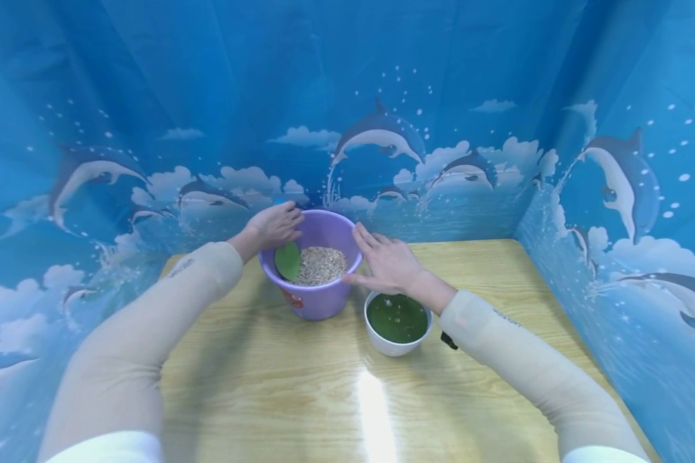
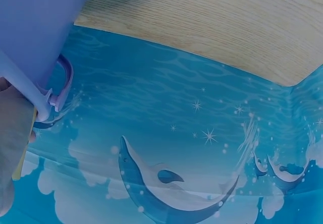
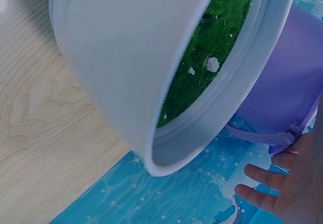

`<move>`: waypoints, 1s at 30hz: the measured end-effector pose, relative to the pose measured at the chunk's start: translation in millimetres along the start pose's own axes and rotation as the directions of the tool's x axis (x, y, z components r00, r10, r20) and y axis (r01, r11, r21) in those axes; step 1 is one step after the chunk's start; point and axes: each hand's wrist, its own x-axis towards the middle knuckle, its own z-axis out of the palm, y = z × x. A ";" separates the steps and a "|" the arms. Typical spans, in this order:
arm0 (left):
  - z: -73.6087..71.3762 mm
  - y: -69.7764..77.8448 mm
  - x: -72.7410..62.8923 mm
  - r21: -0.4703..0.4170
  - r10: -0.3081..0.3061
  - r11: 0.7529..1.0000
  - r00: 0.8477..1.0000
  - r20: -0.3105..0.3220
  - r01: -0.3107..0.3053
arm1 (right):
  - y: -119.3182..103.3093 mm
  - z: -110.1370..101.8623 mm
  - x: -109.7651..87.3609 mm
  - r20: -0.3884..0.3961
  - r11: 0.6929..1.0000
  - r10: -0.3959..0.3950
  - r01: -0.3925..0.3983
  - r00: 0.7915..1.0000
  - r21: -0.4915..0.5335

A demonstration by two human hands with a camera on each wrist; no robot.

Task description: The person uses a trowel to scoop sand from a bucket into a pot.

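Observation:
A purple bucket (image 1: 318,302) stands on the table with a mass of small beige bits (image 1: 323,265) inside. At its left rim my left hand (image 1: 274,224) reaches in, fingers curled, holding a green rounded flat piece (image 1: 287,260) against the inner wall. A pale yellow strip (image 2: 22,158) shows by that hand in the left wrist view; the grip itself is mostly hidden. My right hand (image 1: 390,260) rests on the right rim, fingers spread and fairly straight, near the handle joint (image 3: 290,135). Below it sits a white bowl (image 1: 392,347) with a green fuzzy surface inside, dotted with white bits.
The light wood table (image 1: 289,399) carries the bucket and bowl. A blue curtain (image 1: 266,96) printed with dolphins and clouds encloses the back and both sides. A black band-like object (image 1: 448,341) shows under the right sleeve.

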 end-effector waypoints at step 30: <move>-0.9 -12.7 -16.4 -0.036 -0.132 0.991 0.982 -0.134 0.128 | -0.4 -0.3 0.1 -0.002 1.000 0.002 -0.002 1.000 0.007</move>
